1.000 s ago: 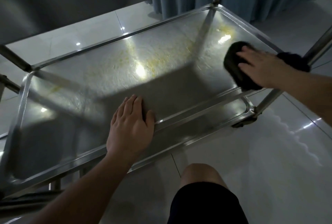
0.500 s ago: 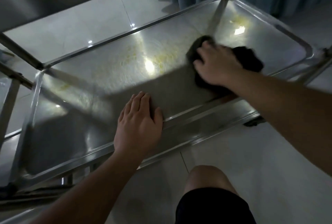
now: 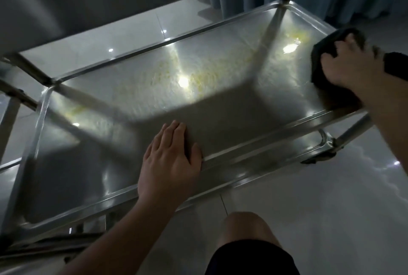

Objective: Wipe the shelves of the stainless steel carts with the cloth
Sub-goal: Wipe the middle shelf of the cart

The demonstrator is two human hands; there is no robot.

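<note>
One dark crumpled cloth (image 3: 324,54) lies at the right end of one stainless steel cart shelf (image 3: 220,109), gripped by the right hand (image 3: 351,63), back from mid-shelf; left hand (image 3: 170,164) stays flat, fingers straight

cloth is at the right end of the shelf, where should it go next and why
Probably sweep the black cloth left toward the yellowish smears mid-shelf; the right hand grips it at the right end, and the left hand rests flat on the front rim.
</note>
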